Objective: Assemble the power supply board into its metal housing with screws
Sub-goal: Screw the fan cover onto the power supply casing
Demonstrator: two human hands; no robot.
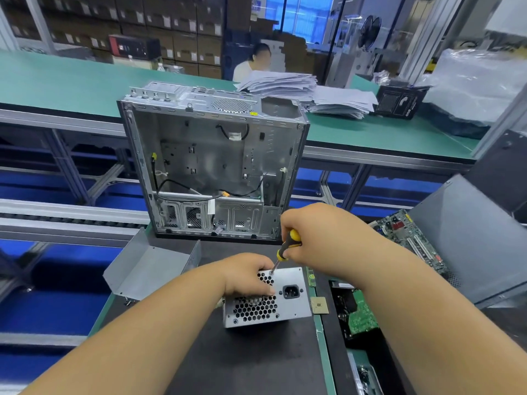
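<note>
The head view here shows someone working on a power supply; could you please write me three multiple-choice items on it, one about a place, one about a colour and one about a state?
1. Where does the open computer case stand?
A. Behind the power supply housing
B. Left of the bent metal cover
C. On the paper stack

2. What colours is the screwdriver handle?
A. Red and white
B. Yellow and black
C. All blue

3. What is the left hand doing?
A. Hanging idle
B. Lifting the circuit board
C. Holding the housing steady

Answers:
1. A: the case stands beyond the power supply housing.
2. B: the screwdriver in the right hand has a yellow and black handle.
3. C: the left hand grips the housing's top edge while the tip meets a corner screw.
</note>
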